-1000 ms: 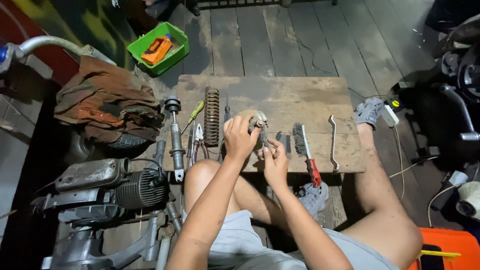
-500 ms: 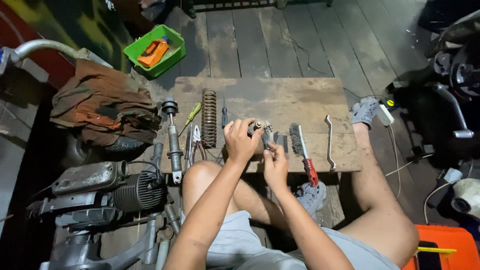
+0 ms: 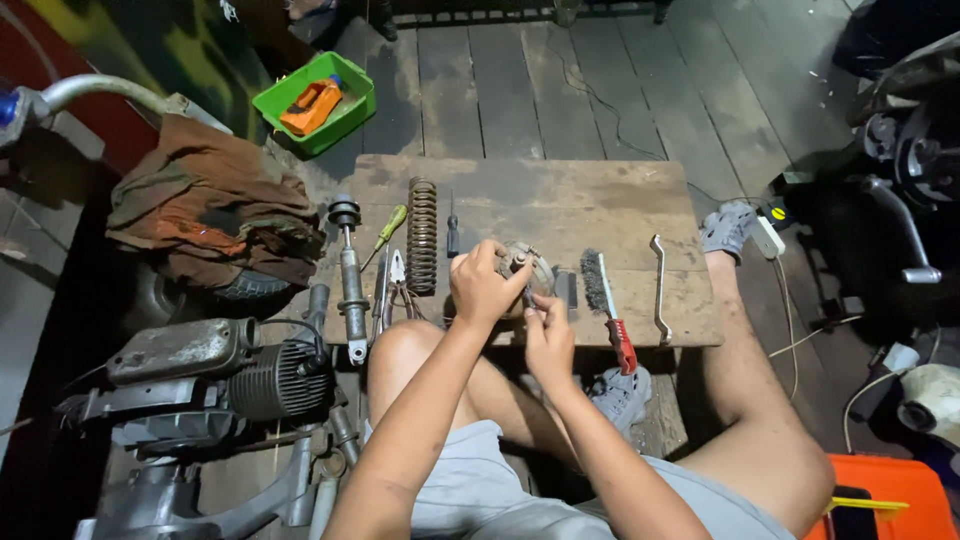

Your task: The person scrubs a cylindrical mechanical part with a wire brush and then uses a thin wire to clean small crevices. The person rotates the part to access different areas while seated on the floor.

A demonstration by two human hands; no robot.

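- Our left hand (image 3: 482, 285) covers most of the round metal part (image 3: 528, 268).
- What our right hand (image 3: 548, 338) pinches is too small to tell.
- The orange box (image 3: 890, 495) is cut off at the frame's bottom edge.

Bare forearms, no sleeves, no gloves, no watch or rings visible on left hand (image 3: 483, 285) or right hand (image 3: 549, 340). Light grey shorts (image 3: 470, 490), loose at the hem. Legs bare from the knee down. Grey perforated clogs (image 3: 727, 228) (one far right, one near centre), worn without socks.
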